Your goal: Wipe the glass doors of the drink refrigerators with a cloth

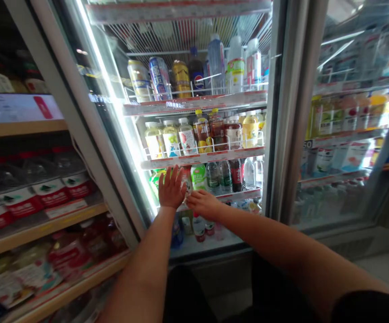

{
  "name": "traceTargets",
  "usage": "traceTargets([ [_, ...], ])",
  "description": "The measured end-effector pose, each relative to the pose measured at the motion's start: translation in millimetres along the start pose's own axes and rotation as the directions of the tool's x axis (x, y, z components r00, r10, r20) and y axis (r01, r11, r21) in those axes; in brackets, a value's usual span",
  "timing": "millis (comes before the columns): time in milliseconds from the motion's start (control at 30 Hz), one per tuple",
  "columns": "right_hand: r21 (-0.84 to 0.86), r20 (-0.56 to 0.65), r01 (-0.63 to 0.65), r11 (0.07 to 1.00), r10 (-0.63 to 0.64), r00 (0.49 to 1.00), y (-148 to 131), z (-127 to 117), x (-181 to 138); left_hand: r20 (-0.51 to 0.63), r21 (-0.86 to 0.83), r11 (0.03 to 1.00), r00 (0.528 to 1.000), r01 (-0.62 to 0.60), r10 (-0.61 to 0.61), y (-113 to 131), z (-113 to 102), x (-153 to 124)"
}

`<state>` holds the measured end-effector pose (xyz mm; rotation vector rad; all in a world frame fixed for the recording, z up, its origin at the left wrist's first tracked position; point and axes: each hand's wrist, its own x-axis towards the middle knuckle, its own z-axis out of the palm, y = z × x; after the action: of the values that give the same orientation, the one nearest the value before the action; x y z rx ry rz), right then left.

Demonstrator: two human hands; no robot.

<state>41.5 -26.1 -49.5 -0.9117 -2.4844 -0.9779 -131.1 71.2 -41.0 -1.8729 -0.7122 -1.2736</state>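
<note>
Both my arms reach into an open drinks fridge. My left hand (171, 187) is raised with fingers spread, its palm against a bottle (185, 178) on the third shelf (234, 195) from the top. My right hand (202, 202) lies just to its right at the front edge of that shelf, fingers bent around the base of the same bottle or the rail; which one is unclear. A green-labelled bottle (198, 176) and dark water bottles (218, 176) stand beside them on that shelf.
The open glass door (89, 116) stands at the left. Above are shelves of juice bottles (187, 137) and cans (160, 77). Small bottles (198, 226) sit on the bottom shelf. A closed fridge door (349, 125) is at right, and wooden shelves of packaged goods (42, 197) at left.
</note>
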Motion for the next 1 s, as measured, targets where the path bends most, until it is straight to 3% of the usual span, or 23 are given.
traceTargets([
  [133,-0.017,0.008,0.041,0.999,-0.041,0.999,-5.4,13.7,-3.4,0.033,-0.022,0.999,0.999,0.038,-0.038,-0.3,0.5,-0.7],
  [267,0.001,0.05,0.09,0.996,-0.09,0.995,1.5,10.9,-15.4,0.014,0.0,1.0,1.0,0.012,-0.012,1.0,-0.9,0.3],
  [400,0.022,-0.012,-0.017,1.0,0.017,1.0,15.2,-1.7,-35.5,-0.018,0.013,1.0,1.0,-0.014,0.015,1.8,-1.8,1.4],
  [567,0.07,0.002,-0.036,0.997,0.036,0.999,30.0,-13.4,-63.1,0.013,-0.035,0.999,1.0,0.013,-0.013,0.8,-1.4,0.6],
  [667,0.073,-0.045,-0.115,0.991,0.118,0.992,37.8,-20.7,-75.8,0.03,-0.031,0.999,0.999,0.021,-0.02,0.7,-1.6,0.2],
  [833,0.05,-0.02,-0.082,0.995,0.083,0.996,49.1,-32.8,-91.0,-0.024,0.039,0.999,0.999,-0.023,0.024,2.0,-2.2,1.6],
  [1000,0.05,-0.064,-0.156,0.986,0.159,0.985,59.5,-39.0,-104.3,-0.026,0.036,0.999,0.999,-0.028,0.028,1.5,-1.5,1.5],
])
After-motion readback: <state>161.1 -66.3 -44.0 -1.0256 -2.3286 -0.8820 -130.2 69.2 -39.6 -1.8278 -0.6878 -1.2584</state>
